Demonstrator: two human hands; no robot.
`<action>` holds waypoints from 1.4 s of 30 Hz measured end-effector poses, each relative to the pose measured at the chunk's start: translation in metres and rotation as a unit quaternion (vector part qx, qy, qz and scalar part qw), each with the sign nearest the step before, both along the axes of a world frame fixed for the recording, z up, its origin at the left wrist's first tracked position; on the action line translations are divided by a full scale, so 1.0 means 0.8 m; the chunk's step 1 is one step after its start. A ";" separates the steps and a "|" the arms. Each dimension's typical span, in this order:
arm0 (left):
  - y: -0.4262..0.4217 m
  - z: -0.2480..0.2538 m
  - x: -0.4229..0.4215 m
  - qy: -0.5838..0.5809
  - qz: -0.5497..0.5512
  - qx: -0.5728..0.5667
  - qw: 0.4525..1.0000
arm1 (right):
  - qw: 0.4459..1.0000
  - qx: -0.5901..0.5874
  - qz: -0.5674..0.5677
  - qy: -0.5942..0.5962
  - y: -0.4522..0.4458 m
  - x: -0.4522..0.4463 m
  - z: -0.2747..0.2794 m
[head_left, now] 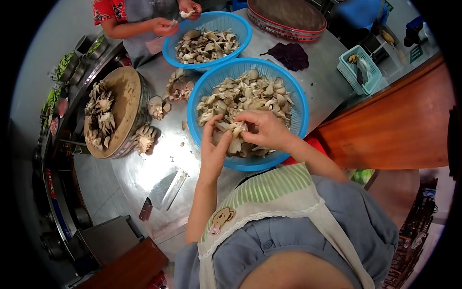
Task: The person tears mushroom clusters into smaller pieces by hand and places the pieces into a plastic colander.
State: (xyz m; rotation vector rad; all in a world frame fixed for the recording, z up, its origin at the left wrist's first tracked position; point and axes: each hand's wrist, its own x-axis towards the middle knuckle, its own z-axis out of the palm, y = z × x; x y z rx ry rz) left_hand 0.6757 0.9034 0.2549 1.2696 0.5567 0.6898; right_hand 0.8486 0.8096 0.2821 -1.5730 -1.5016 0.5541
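Over the near side of a blue plastic basket [302, 113], my left hand [213, 147] and my right hand [264, 129] pinch a pale oyster mushroom [234, 127] between them. Fingers of both hands are closed on it, and its underside is hidden. Below and behind lie many torn oyster mushroom pieces [250, 94], filling much of the basket. Left of the basket, whole mushroom clusters [144, 138] rest on the metal table [166, 123]. More clusters [101, 113] sit on a round wooden chopping block [126, 96].
A cleaver [172, 189] lies on the table at my left. Behind my basket, a co-worker's hands [166, 26] hold mushroom pieces beside a second blue basket [243, 36]. A dark crumpled cloth [288, 55] and another round chopping block [288, 17] are at the back right.
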 end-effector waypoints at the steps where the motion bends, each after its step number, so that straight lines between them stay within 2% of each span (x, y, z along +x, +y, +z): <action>1: 0.000 0.004 0.001 -0.010 -0.004 -0.005 1.000 | 1.000 -0.001 -0.001 0.000 0.002 0.001 -0.002; 3: 0.001 0.005 0.000 -0.019 -0.008 -0.011 1.000 | 0.990 0.074 -0.011 -0.123 0.006 0.000 -0.006; 4: 0.005 0.004 -0.001 -0.009 0.004 0.010 1.000 | 0.990 0.073 -0.011 -0.122 0.007 0.003 -0.005; 6: 0.014 0.006 -0.008 0.001 0.015 0.032 0.999 | 0.971 0.100 -0.019 -0.217 0.009 0.017 -0.002; 8: 0.027 0.013 -0.020 -0.002 0.066 -0.015 0.998 | 0.979 0.074 -0.058 -0.178 0.003 0.037 0.000; 9: 0.031 0.015 -0.024 -0.008 0.081 0.001 0.997 | 0.984 0.049 -0.095 -0.140 0.000 0.045 0.001; 10: 0.034 0.017 -0.029 -0.006 0.080 0.005 0.997 | 0.984 0.049 -0.093 -0.141 -0.001 0.048 0.002; 12: 0.035 0.014 -0.034 0.017 0.082 0.007 0.996 | 0.974 0.030 -0.176 -0.138 -0.002 0.052 0.005; 15: 0.031 -0.012 -0.028 0.034 0.091 0.017 0.995 | 0.951 0.030 -0.226 -0.208 0.000 0.065 -0.050; 16: 0.028 -0.021 -0.025 0.039 0.083 0.018 0.996 | 0.951 0.031 -0.227 -0.209 -0.003 0.062 -0.050; 18: 0.024 -0.026 -0.020 0.033 0.071 -0.014 0.997 | 0.951 -0.058 -0.122 -0.278 -0.016 0.047 -0.050; 20: 0.029 -0.030 -0.021 0.036 0.079 -0.004 0.996 | 0.953 -0.061 -0.110 -0.276 -0.030 0.038 -0.044; 22: 0.030 -0.028 -0.021 0.039 0.087 0.007 0.995 | 0.957 -0.113 -0.059 -0.260 -0.047 0.046 -0.049; 25: 0.031 -0.021 -0.024 0.050 0.089 -0.017 0.995 | 0.946 -0.171 -0.094 -0.258 -0.072 0.058 -0.035; 26: 0.032 -0.022 -0.023 0.050 0.089 -0.017 0.995 | 0.946 -0.171 -0.094 -0.257 -0.076 0.057 -0.028; 28: 0.031 -0.023 -0.020 0.029 0.033 -0.008 0.999 | 0.921 -0.134 -0.187 -0.314 -0.083 0.050 -0.010; 29: 0.028 -0.019 -0.016 0.022 0.020 -0.018 0.999 | 0.911 -0.117 -0.197 -0.343 -0.081 0.048 -0.008; 30: 0.022 -0.013 -0.011 0.023 0.019 -0.018 0.999 | 0.911 -0.117 -0.197 -0.342 -0.076 0.045 -0.005; 32: 0.011 -0.006 0.001 -0.003 -0.003 0.006 1.000 | 0.971 -0.019 -0.142 -0.192 -0.058 0.038 0.002; 33: 0.008 -0.005 0.006 0.010 -0.009 0.032 0.999 | 0.971 -0.018 -0.145 -0.191 -0.050 0.027 0.007; 34: 0.003 -0.004 0.010 0.057 -0.003 0.104 0.993 | 0.991 -0.043 -0.109 -0.061 -0.040 0.013 0.012; 35: -0.002 -0.003 0.014 0.054 -0.004 0.108 0.993 | 0.993 -0.066 -0.071 0.069 -0.031 0.005 0.015; 37: -0.011 -0.002 0.019 0.106 -0.010 0.213 0.971 | 0.996 -0.035 -0.065 0.048 -0.018 -0.003 0.009; 40: -0.015 0.004 0.021 0.114 -0.004 0.216 0.970 | 0.998 -0.011 -0.056 0.039 -0.015 -0.001 -0.001; 42: -0.018 0.013 0.019 0.123 0.003 0.222 0.967 | 0.994 -0.035 -0.094 0.043 -0.017 0.002 -0.001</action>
